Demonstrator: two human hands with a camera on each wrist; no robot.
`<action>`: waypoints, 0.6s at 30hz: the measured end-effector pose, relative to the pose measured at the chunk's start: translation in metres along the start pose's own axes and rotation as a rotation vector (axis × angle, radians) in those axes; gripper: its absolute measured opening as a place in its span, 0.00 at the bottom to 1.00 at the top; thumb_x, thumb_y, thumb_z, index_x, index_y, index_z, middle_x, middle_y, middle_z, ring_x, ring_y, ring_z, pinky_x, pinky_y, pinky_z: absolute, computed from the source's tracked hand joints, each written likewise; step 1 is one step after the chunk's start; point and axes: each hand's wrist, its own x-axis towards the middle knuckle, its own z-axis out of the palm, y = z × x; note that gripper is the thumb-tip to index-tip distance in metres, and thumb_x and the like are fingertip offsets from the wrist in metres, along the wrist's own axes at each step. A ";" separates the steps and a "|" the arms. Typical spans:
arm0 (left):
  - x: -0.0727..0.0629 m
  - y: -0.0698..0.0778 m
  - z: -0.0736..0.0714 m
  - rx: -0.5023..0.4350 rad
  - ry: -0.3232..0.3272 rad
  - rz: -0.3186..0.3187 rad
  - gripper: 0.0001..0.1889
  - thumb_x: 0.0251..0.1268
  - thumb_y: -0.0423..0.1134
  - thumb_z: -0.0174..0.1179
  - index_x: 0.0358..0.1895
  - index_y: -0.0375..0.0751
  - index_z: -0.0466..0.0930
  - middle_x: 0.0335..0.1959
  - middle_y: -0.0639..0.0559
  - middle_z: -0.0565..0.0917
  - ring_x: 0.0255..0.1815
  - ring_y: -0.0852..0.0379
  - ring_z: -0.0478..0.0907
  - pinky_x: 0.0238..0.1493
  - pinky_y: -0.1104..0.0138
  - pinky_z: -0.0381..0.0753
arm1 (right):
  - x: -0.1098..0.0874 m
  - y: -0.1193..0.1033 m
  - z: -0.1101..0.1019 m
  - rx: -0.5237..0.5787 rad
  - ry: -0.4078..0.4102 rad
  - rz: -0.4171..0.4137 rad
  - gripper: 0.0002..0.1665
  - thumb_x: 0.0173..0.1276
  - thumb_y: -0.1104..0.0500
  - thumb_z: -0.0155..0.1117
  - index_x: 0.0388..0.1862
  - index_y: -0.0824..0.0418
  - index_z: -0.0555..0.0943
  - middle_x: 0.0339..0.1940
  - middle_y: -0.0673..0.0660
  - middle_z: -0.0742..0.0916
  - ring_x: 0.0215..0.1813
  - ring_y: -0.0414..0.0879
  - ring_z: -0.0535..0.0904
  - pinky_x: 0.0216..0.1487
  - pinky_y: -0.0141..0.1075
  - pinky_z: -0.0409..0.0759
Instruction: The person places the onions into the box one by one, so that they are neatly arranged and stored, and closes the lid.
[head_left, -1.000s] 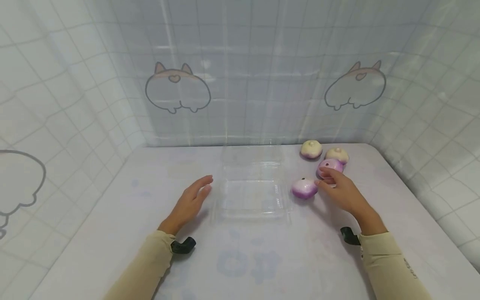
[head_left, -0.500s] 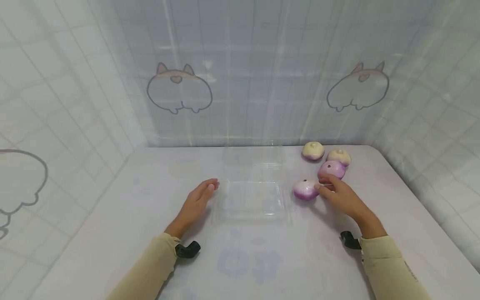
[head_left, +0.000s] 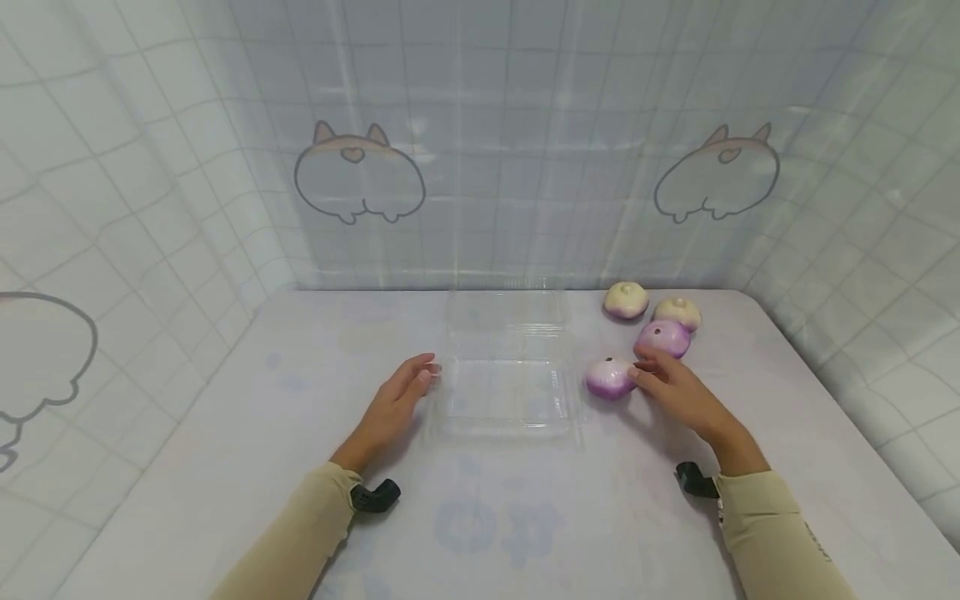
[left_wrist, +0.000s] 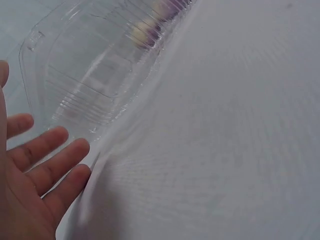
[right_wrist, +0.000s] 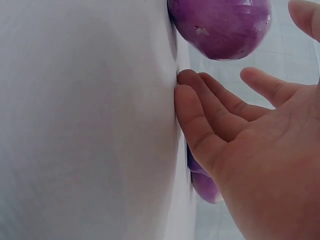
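Note:
A clear plastic clamshell box (head_left: 502, 392) lies on the table with its lid (head_left: 506, 308) folded back. At its left side, my left hand (head_left: 386, 408) holds nothing; in the left wrist view its fingers (left_wrist: 55, 170) are spread near the box (left_wrist: 85, 65). My right hand (head_left: 686, 400) is just right of a purple-and-white onion (head_left: 609, 380), which sits beside the box. The right wrist view shows a gap between the fingers (right_wrist: 192, 115) and that onion (right_wrist: 225, 25). Behind the right hand is another purple onion (head_left: 663, 337).
Two cream-topped onions, one farther left (head_left: 626, 300) and one (head_left: 677, 312) close to the purple onion, sit near the back right of the white table (head_left: 300, 350). Tiled-pattern curtains (head_left: 525, 150) hang behind and at both sides.
My left hand has shifted slightly right, closer to the box. My right hand stays by the front onion with little movement. The box and onions have not moved.

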 end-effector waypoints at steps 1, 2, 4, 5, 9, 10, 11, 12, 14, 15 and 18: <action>0.000 0.000 0.000 -0.003 -0.003 0.006 0.25 0.82 0.46 0.46 0.73 0.36 0.65 0.62 0.40 0.78 0.62 0.43 0.76 0.65 0.46 0.71 | 0.000 0.000 0.000 0.003 -0.002 -0.001 0.38 0.79 0.50 0.56 0.75 0.72 0.60 0.72 0.73 0.70 0.70 0.68 0.67 0.70 0.62 0.60; -0.001 -0.001 -0.001 0.005 -0.007 0.010 0.25 0.82 0.47 0.46 0.73 0.37 0.64 0.62 0.41 0.78 0.62 0.43 0.76 0.64 0.46 0.72 | 0.000 0.000 0.000 0.005 -0.003 -0.001 0.38 0.79 0.50 0.56 0.75 0.72 0.60 0.72 0.73 0.69 0.71 0.67 0.67 0.70 0.62 0.60; 0.000 -0.006 -0.001 0.014 -0.008 0.020 0.25 0.82 0.49 0.47 0.73 0.40 0.65 0.63 0.44 0.78 0.62 0.45 0.77 0.64 0.45 0.72 | 0.001 0.001 0.001 0.011 -0.011 -0.003 0.38 0.79 0.50 0.55 0.75 0.72 0.59 0.72 0.73 0.70 0.70 0.66 0.68 0.70 0.61 0.61; -0.001 -0.007 -0.002 0.018 -0.010 0.016 0.26 0.82 0.49 0.47 0.74 0.41 0.65 0.63 0.45 0.78 0.62 0.46 0.77 0.64 0.45 0.72 | 0.001 0.001 0.001 0.006 -0.015 0.000 0.38 0.79 0.49 0.55 0.76 0.72 0.59 0.72 0.73 0.70 0.69 0.65 0.70 0.70 0.60 0.63; 0.001 -0.006 0.002 0.030 -0.032 -0.021 0.27 0.80 0.51 0.49 0.75 0.46 0.64 0.64 0.49 0.78 0.64 0.49 0.75 0.67 0.45 0.68 | -0.002 0.001 -0.001 -0.010 -0.009 0.017 0.37 0.80 0.49 0.53 0.76 0.71 0.60 0.70 0.73 0.71 0.66 0.63 0.73 0.67 0.58 0.68; 0.001 -0.006 0.003 0.035 -0.042 -0.028 0.27 0.80 0.50 0.50 0.75 0.46 0.64 0.64 0.50 0.78 0.65 0.49 0.74 0.67 0.45 0.68 | -0.003 0.001 -0.002 -0.015 -0.007 0.026 0.37 0.80 0.48 0.53 0.76 0.71 0.60 0.70 0.72 0.72 0.66 0.63 0.73 0.67 0.58 0.67; 0.002 -0.006 0.004 0.041 -0.049 -0.039 0.27 0.80 0.50 0.50 0.76 0.47 0.63 0.64 0.51 0.78 0.65 0.50 0.74 0.68 0.45 0.67 | -0.004 0.000 -0.003 -0.017 -0.004 0.036 0.38 0.80 0.47 0.54 0.75 0.70 0.60 0.70 0.72 0.71 0.67 0.63 0.72 0.68 0.58 0.66; 0.002 -0.004 0.005 0.044 -0.053 -0.051 0.27 0.80 0.49 0.51 0.76 0.48 0.63 0.64 0.52 0.77 0.66 0.51 0.73 0.68 0.46 0.67 | -0.005 0.000 -0.003 -0.009 -0.004 0.042 0.38 0.79 0.46 0.54 0.75 0.70 0.61 0.71 0.72 0.71 0.68 0.64 0.71 0.69 0.59 0.65; 0.001 -0.003 0.005 0.048 -0.054 -0.060 0.27 0.79 0.46 0.52 0.76 0.47 0.62 0.64 0.52 0.77 0.66 0.50 0.73 0.67 0.46 0.68 | -0.004 -0.001 -0.002 -0.006 -0.014 0.056 0.39 0.78 0.44 0.55 0.75 0.69 0.61 0.71 0.71 0.71 0.71 0.65 0.67 0.70 0.60 0.61; 0.000 -0.003 0.004 0.050 -0.051 -0.069 0.27 0.79 0.46 0.52 0.76 0.47 0.62 0.64 0.52 0.77 0.66 0.49 0.73 0.67 0.45 0.69 | -0.003 -0.002 0.000 -0.004 -0.019 0.062 0.40 0.78 0.43 0.55 0.75 0.69 0.61 0.71 0.71 0.71 0.72 0.65 0.66 0.71 0.61 0.60; -0.003 0.000 0.000 0.054 -0.042 -0.086 0.27 0.79 0.46 0.53 0.77 0.49 0.61 0.65 0.51 0.76 0.65 0.48 0.74 0.66 0.45 0.69 | 0.000 -0.005 0.004 0.006 -0.034 0.062 0.42 0.77 0.41 0.56 0.75 0.69 0.61 0.72 0.71 0.69 0.73 0.66 0.63 0.72 0.62 0.57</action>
